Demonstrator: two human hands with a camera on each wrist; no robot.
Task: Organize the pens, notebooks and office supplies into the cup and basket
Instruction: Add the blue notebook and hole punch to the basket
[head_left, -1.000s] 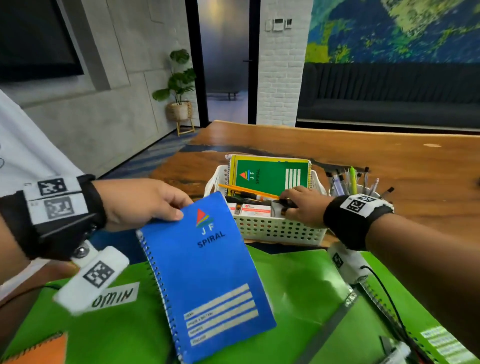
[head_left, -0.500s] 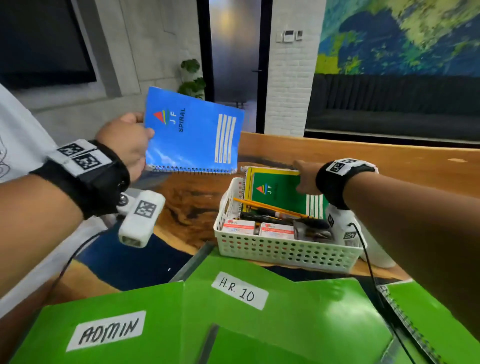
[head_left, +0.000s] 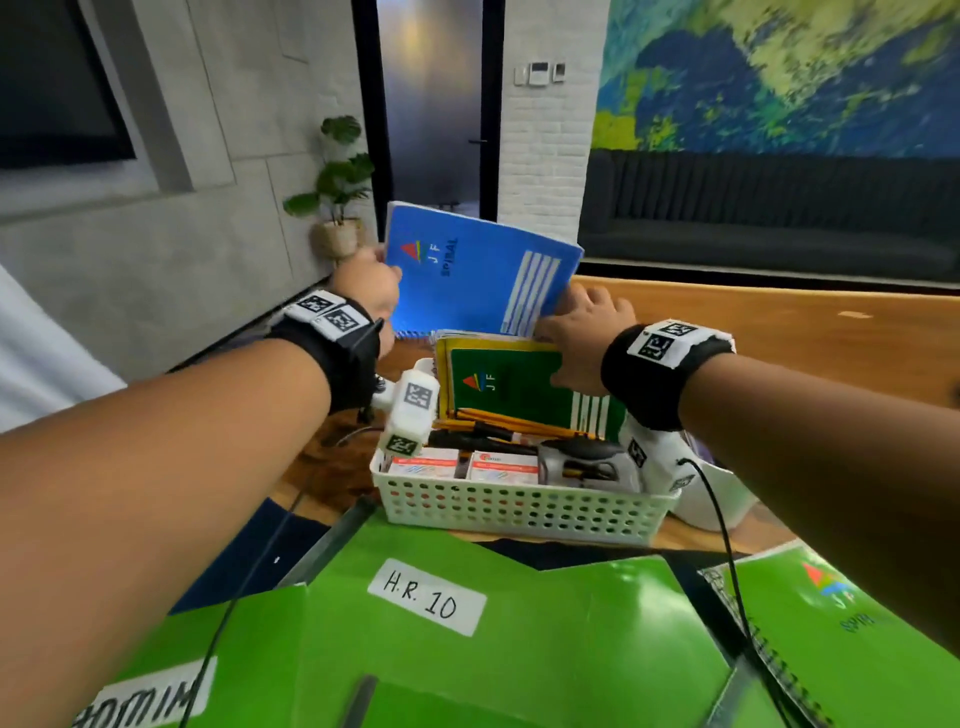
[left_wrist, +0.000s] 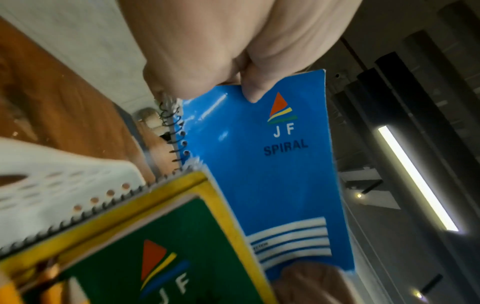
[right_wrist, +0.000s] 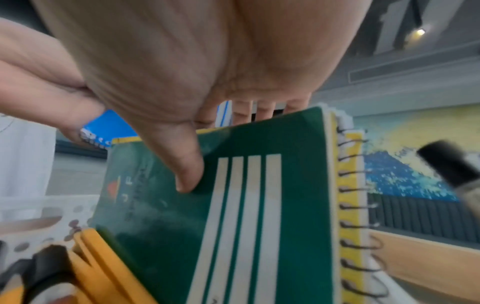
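Note:
My left hand (head_left: 371, 283) pinches the top corner of a blue spiral notebook (head_left: 478, 273) and holds it on edge just behind the white basket (head_left: 519, 512). In the left wrist view the thumb lies on the blue notebook's (left_wrist: 275, 168) cover. My right hand (head_left: 579, 343) grips the top edge of the green notebook (head_left: 514, 387) standing in the basket, thumb on its cover (right_wrist: 233, 216), fingers curled behind. A yellow notebook stands behind the green one. Pencils (head_left: 519, 426), small boxes (head_left: 501, 465) and a stapler (head_left: 584, 465) lie in the basket.
Green folders labelled "H.R. 10" (head_left: 467, 649) and "ADMIN" (head_left: 150, 696) lie at the near edge, with a green spiral notebook (head_left: 841, 634) at the right. A white cup (head_left: 722, 493) stands right of the basket, partly hidden by my arm. The wooden table (head_left: 805, 332) stretches beyond.
My left hand lifted the blue notebook from the folders and carried it right, to just behind the basket. My right hand moved from the basket's contents up to the green notebook's top edge.

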